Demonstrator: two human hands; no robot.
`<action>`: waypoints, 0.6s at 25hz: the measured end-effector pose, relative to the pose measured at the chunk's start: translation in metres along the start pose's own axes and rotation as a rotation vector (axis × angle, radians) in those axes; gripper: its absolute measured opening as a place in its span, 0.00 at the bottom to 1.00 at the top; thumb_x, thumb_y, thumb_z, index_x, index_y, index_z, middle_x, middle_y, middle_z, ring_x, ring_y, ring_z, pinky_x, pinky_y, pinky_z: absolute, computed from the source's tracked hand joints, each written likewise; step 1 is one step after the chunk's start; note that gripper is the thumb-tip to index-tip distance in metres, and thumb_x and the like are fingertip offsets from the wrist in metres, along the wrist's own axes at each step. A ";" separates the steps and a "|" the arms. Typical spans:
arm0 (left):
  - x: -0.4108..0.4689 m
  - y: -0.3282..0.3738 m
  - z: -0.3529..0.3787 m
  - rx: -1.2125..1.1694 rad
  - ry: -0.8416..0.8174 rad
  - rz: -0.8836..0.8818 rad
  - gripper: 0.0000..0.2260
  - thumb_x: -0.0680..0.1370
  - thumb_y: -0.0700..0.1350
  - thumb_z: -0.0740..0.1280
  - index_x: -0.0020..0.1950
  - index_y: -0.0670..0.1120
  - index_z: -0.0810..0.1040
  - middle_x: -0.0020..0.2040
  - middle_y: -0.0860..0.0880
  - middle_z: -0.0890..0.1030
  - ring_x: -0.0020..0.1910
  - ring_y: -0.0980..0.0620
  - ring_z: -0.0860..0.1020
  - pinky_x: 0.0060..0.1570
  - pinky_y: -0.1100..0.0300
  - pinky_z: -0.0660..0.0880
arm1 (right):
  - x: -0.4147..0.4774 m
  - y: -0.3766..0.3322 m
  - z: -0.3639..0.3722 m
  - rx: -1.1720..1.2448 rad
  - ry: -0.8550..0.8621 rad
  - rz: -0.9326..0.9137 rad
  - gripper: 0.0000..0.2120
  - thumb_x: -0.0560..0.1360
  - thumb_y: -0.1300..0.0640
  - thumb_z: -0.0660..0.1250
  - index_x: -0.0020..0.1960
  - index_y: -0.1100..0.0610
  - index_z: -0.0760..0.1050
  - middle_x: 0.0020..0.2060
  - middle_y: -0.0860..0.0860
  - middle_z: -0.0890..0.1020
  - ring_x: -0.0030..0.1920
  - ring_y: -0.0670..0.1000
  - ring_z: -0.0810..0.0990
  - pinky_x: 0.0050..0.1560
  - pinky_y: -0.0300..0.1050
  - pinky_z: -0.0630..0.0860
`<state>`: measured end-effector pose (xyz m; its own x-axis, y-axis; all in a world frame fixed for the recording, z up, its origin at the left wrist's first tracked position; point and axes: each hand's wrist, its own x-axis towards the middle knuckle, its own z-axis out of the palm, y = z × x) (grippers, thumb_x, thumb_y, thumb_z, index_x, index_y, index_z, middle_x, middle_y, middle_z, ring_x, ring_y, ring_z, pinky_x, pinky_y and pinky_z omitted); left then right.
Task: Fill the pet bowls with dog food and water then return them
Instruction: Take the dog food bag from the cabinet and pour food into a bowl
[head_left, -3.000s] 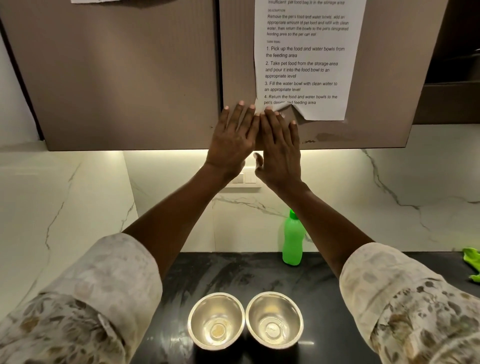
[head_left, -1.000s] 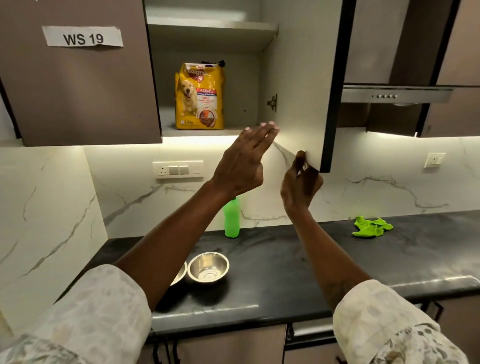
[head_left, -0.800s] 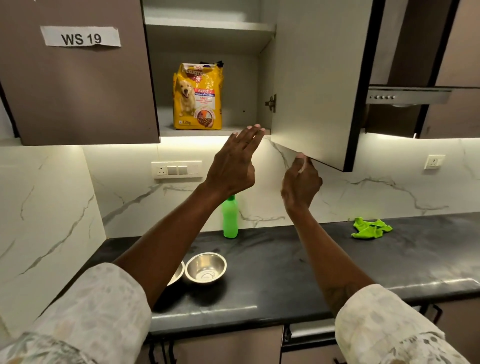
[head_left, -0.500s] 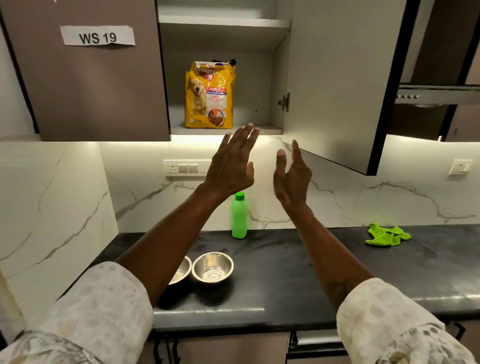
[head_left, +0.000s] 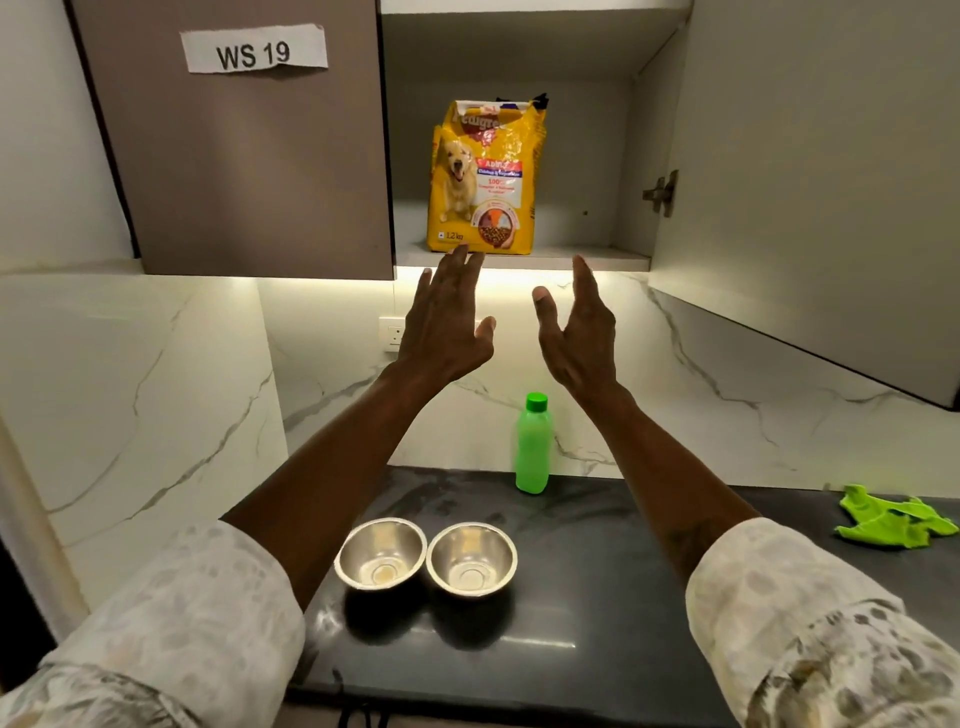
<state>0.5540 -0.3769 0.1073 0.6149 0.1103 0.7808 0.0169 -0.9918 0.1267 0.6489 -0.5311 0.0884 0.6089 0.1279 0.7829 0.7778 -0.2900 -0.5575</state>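
Both my left hand and right hand reach up open and empty toward the dog food bag at twelve o'clock; a one-sided grab could tip the top-heavy bag onto the two steel bowls below.

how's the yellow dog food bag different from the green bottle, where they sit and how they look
The yellow dog food bag stands on the shelf inside the open upper cabinet; the green plastic bottle stands lower, on the black countertop against the marble wall. The bag is wide, crinkled and printed with a dog photo; the bottle is slim, smooth and plain, with a screw cap. Both stand upright, and neither hand is touching either one.
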 end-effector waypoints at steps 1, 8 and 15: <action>0.008 -0.011 0.006 -0.001 0.006 0.000 0.37 0.79 0.49 0.70 0.84 0.43 0.57 0.85 0.41 0.56 0.84 0.42 0.54 0.82 0.43 0.51 | 0.009 0.002 0.012 0.003 -0.007 -0.009 0.33 0.84 0.41 0.59 0.83 0.56 0.56 0.81 0.56 0.65 0.79 0.59 0.66 0.78 0.59 0.62; 0.080 -0.079 0.039 -0.091 0.024 -0.031 0.37 0.80 0.50 0.70 0.84 0.43 0.57 0.85 0.42 0.55 0.84 0.41 0.55 0.80 0.42 0.55 | 0.080 0.015 0.077 -0.003 0.047 -0.082 0.32 0.84 0.44 0.63 0.82 0.59 0.59 0.77 0.59 0.70 0.76 0.56 0.70 0.74 0.50 0.66; 0.163 -0.122 0.064 -0.345 0.116 -0.150 0.36 0.78 0.56 0.69 0.81 0.43 0.61 0.79 0.40 0.69 0.72 0.37 0.74 0.68 0.40 0.75 | 0.154 0.020 0.116 0.026 0.098 -0.192 0.27 0.83 0.42 0.63 0.76 0.58 0.67 0.65 0.54 0.82 0.59 0.51 0.84 0.58 0.48 0.84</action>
<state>0.7027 -0.2424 0.1807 0.5320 0.2783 0.7997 -0.1783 -0.8865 0.4271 0.7761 -0.4073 0.1656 0.4324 0.0849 0.8977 0.8824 -0.2448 -0.4018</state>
